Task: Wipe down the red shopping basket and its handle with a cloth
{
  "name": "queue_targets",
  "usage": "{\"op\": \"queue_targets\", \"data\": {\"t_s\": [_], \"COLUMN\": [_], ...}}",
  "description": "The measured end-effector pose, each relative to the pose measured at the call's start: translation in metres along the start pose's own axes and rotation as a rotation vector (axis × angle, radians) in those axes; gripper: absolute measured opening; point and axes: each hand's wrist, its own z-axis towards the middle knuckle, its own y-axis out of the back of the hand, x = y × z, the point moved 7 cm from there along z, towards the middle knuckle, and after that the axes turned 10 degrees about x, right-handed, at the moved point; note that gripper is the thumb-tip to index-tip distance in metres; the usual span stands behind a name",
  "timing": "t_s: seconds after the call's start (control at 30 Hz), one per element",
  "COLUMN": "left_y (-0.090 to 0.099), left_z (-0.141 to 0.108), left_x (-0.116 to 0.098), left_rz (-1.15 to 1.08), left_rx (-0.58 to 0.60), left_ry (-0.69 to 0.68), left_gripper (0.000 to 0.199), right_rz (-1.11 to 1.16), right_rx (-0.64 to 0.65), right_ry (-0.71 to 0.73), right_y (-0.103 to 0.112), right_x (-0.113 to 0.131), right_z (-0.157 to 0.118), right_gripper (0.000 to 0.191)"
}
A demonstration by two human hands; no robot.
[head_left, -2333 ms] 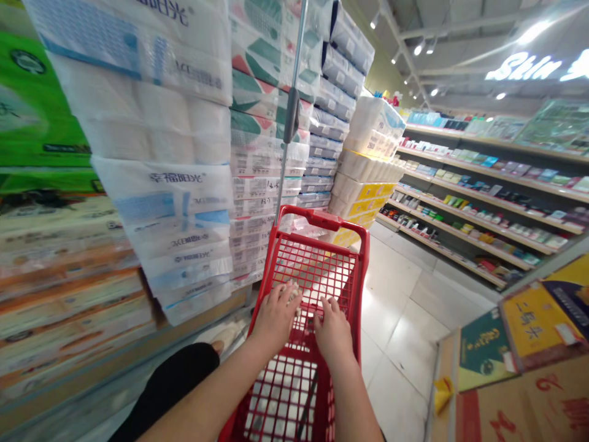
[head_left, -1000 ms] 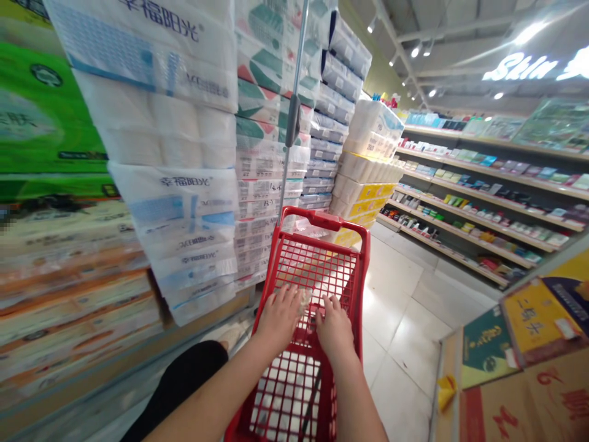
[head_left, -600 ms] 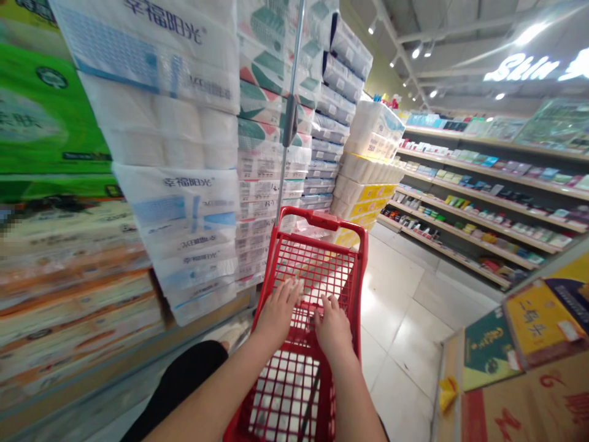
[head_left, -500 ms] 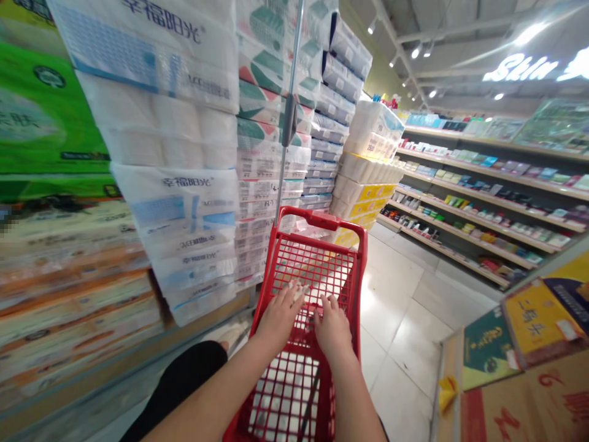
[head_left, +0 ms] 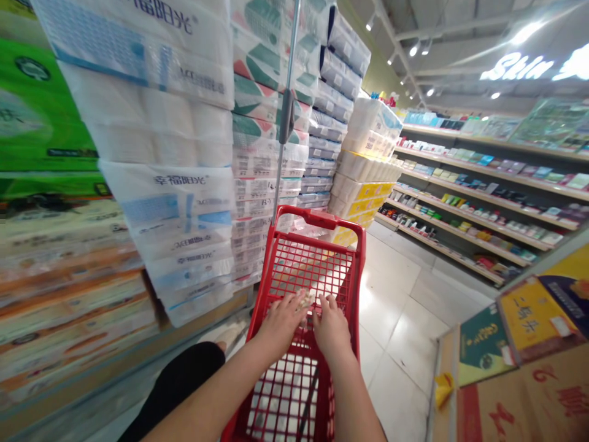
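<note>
A red shopping cart (head_left: 358, 276) with a grid basket stands in front of me. Over its middle, on the left, is my left hand (head_left: 283, 322), fingers apart and pointing forward, with small pale things at the fingertips that are too small to name. Beside it on the right, my right hand (head_left: 332, 325) has its fingers spread over the grid, with nothing visible in it. Whether either palm rests on the cart cannot be made out. The cart's raised red frame (head_left: 322, 219) is beyond both hands.
Tall stacks of wrapped paper rolls (head_left: 188, 209) line the left, with a thin metal pole (head_left: 288, 123) before them. Shelves of small goods (head_left: 483, 184) stand at the back right. Cardboard boxes (head_left: 519, 399) are at the near right, beside the tiled floor (head_left: 391, 307).
The stacks on the left have shifted slightly leftward in view. My left hand has moved slightly down and right, closer to my right hand.
</note>
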Motion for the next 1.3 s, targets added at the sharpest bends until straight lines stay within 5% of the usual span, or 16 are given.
{"op": "queue_targets", "data": {"t_s": [0.13, 0.33, 0.57, 0.77, 1.0, 1.17, 1.3], "left_y": [0.011, 0.033, 0.008, 0.018, 0.007, 0.016, 0.011], "left_z": [0.0, 0.001, 0.004, 0.002, -0.002, 0.001, -0.001], "left_x": [-0.002, 0.027, 0.0, 0.016, -0.013, 0.005, -0.002], "left_rz": [-0.025, -0.013, -0.063, -0.019, -0.198, -0.112, -0.038], "left_rx": [0.001, -0.286, -0.133, -0.215, -0.017, -0.178, -0.102], "left_ry": [-0.049, 0.204, -0.162, 0.077, -0.313, -0.07, -0.092], "left_gripper": [0.06, 0.044, 0.057, 0.065, 0.051, 0.044, 0.038], "right_rz": [-0.005, -0.013, 0.0, -0.004, 0.014, 0.017, -0.002], "right_rx": [0.006, 0.009, 0.002, 0.014, 0.066, 0.038, 0.052], "right_ry": [-0.005, -0.013, -0.006, -0.019, -0.027, -0.023, -0.035], "right_y": [0.0, -0.002, -0.003, -0.003, 0.0, 0.002, 0.0], "right_x": [0.0, -0.001, -0.003, -0.002, -0.003, 0.0, -0.001], "right_z": [0.001, 0.002, 0.002, 0.001, 0.0, 0.0, 0.001], "right_gripper": [0.045, 0.047, 0.045, 0.046, 0.053, 0.046, 0.046]}}
